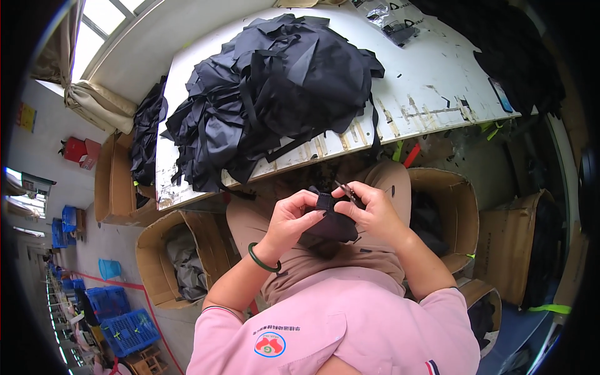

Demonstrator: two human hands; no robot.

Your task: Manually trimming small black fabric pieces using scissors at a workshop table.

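Note:
Over my lap, my left hand [295,215] pinches the upper edge of a small black fabric piece [332,227] between thumb and fingers. A folded black strap or tab [324,201] stands up at that edge. In my right hand [374,211] is a pair of small dark thread snips [348,192], partly hidden by the fingers. Their tip points up and left, close beside the fabric's edge. Ahead on the white table [406,81] lies a big heap of black fabric pieces [281,75] with straps hanging over the front edge.
Cardboard boxes stand at both sides, one with grey fabric [185,265] on my left and another box [459,206] on my right. A clear plastic bag [394,22] and a phone [500,95] lie on the table. Blue crates [128,330] are on the floor at far left.

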